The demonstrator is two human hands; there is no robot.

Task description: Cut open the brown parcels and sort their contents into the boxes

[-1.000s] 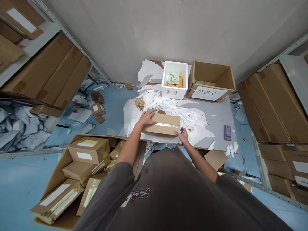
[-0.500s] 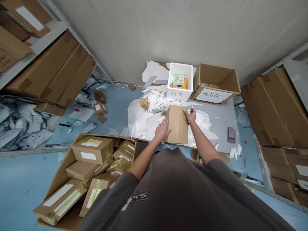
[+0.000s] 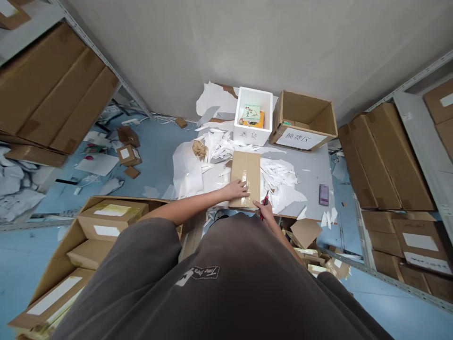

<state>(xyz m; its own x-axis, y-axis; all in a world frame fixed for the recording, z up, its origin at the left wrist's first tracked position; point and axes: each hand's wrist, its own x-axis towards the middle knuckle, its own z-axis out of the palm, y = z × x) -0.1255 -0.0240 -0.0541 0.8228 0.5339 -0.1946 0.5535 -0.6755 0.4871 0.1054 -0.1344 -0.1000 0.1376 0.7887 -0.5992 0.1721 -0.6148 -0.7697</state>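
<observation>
A taped brown cardboard box [image 3: 247, 165] lies on the table in front of me, with clear tape along its top. My left hand [image 3: 236, 190] rests on the box's top with its fingers stretched out. At the box's near right corner, my right hand [image 3: 264, 208] is closed around a slim red-and-black box cutter [image 3: 265, 200], its tip pointing away from me. The right thumb side is close to the box's edge; whether it touches the cardboard is hard to make out.
White paper strips [image 3: 279, 177] surround the box on the table [image 3: 311, 165]. Behind it stand a white foam bin [image 3: 253, 134] and an open labelled carton [image 3: 300, 139]. A phone [image 3: 323, 195] lies at right. A large carton of parcels [image 3: 90, 200] is at lower left; shelves flank both sides.
My left hand has moved from the box's left side onto its top. The right hand has come from the far right edge to the near right corner, still holding the box cutter.
</observation>
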